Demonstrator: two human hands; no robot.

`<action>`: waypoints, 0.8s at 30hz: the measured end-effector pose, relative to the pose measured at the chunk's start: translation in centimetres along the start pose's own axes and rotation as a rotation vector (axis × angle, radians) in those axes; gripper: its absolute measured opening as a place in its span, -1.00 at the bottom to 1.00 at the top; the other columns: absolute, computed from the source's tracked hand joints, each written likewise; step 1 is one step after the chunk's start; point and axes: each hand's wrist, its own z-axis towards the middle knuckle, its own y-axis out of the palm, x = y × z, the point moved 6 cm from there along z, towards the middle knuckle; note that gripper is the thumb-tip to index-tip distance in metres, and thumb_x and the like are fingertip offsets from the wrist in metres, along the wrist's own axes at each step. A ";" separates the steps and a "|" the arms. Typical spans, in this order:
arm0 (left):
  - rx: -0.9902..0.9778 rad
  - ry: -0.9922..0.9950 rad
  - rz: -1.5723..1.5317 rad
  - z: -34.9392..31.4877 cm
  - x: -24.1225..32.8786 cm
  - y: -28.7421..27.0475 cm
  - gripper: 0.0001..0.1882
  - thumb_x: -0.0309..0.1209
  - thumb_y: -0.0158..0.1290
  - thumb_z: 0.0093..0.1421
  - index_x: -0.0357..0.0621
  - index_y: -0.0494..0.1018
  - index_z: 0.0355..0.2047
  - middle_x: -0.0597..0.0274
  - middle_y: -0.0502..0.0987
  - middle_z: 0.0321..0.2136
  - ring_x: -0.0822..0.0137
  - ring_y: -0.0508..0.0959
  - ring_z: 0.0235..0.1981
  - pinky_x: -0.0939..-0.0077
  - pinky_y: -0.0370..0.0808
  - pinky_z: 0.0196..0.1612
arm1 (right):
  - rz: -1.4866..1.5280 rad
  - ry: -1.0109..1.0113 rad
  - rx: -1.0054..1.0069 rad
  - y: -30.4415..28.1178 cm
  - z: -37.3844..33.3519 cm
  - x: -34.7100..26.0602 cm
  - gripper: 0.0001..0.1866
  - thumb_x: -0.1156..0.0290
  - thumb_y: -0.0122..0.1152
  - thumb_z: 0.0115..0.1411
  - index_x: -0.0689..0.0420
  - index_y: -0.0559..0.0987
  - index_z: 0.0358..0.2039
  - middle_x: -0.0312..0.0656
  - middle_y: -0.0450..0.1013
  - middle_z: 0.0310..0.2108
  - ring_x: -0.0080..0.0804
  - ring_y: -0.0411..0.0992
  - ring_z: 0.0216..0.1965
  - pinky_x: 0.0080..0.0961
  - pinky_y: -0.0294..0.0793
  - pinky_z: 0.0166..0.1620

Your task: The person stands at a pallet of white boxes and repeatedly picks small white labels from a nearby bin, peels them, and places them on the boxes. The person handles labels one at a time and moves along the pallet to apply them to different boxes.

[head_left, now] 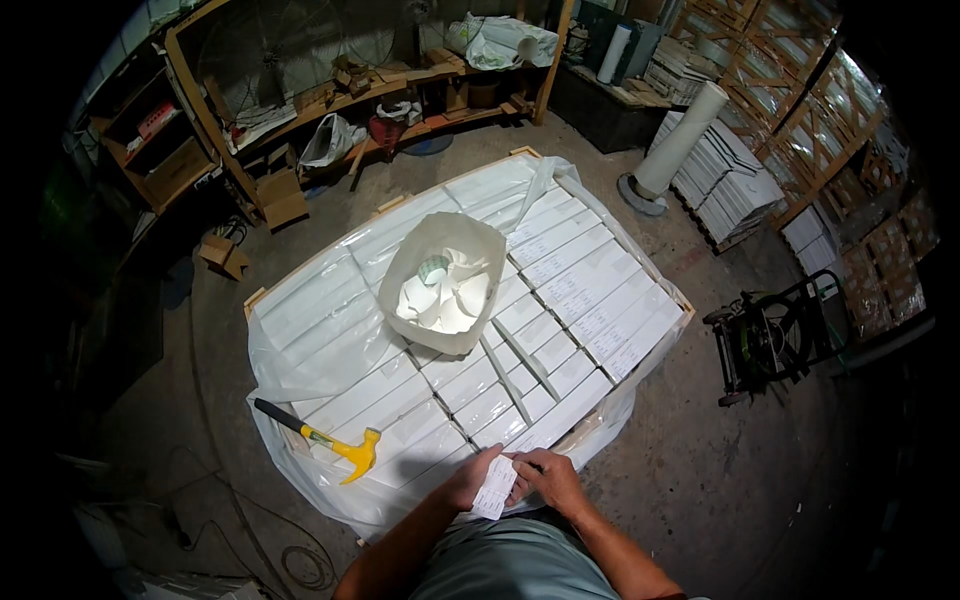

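A small white printed label (494, 490) is held close in front of me, over the near edge of the pallet load. My left hand (468, 484) is closed on its left side. From the right, my right hand (552, 480) pinches its upper right edge. Beneath lie rows of long white boxes (590, 290) in clear plastic film, several with printed labels on them. On top stands a whitish open bin (455, 343) with crumpled white paper scraps (440, 306) and a roll of tape (433, 269). To the left rests a yellow claw hammer (345, 452) with a black grip.
A wooden workbench (330, 105) with clutter runs along the back. At the far right stand a leaning white roll (682, 140) and stacked white boxes (720, 175). A black wheeled cart (775, 340) is on the right. Cable or hose (308, 568) lies coiled on the floor at left.
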 end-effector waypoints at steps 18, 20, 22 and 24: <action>0.032 0.015 -0.039 0.8 -0.9 -1.5 -0.37 0.06 -0.51 0.40 -0.18 0.41 -0.27 -0.01 0.46 -0.57 0.12 0.47 -0.58 0.32 0.45 -0.47 | -0.361 -0.264 0.251 0.5 -1.4 -2.3 -0.81 0.39 0.27 0.14 0.08 0.65 -0.21 -0.11 0.58 -0.30 -0.16 0.57 -0.35 -0.36 0.55 -0.30; 0.060 0.009 -0.068 0.7 -0.8 -1.2 -0.37 0.05 -0.52 0.40 -0.20 0.40 -0.26 -0.02 0.46 -0.58 0.10 0.47 -0.62 0.32 0.46 -0.50 | -0.369 -0.308 0.286 0.6 -1.3 -1.9 -0.82 0.40 0.27 0.13 0.10 0.64 -0.24 -0.14 0.58 -0.27 -0.16 0.57 -0.33 -0.35 0.55 -0.30; 0.060 0.008 -0.095 0.8 -0.9 -1.1 -0.38 0.05 -0.51 0.40 -0.19 0.40 -0.24 -0.02 0.47 -0.57 0.09 0.47 -0.62 0.32 0.46 -0.51 | -0.396 -0.299 0.285 0.6 -1.3 -1.8 -0.84 0.41 0.27 0.13 0.11 0.63 -0.26 -0.16 0.58 -0.26 -0.16 0.57 -0.32 -0.35 0.55 -0.30; 0.053 0.016 -0.105 0.9 -1.0 -1.2 -0.39 0.06 -0.49 0.40 -0.19 0.39 -0.22 -0.01 0.47 -0.57 0.08 0.47 -0.62 0.31 0.46 -0.51 | -0.420 -0.303 0.288 0.7 -1.4 -1.9 -0.85 0.42 0.27 0.12 0.11 0.63 -0.27 -0.18 0.58 -0.25 -0.17 0.57 -0.32 -0.35 0.55 -0.30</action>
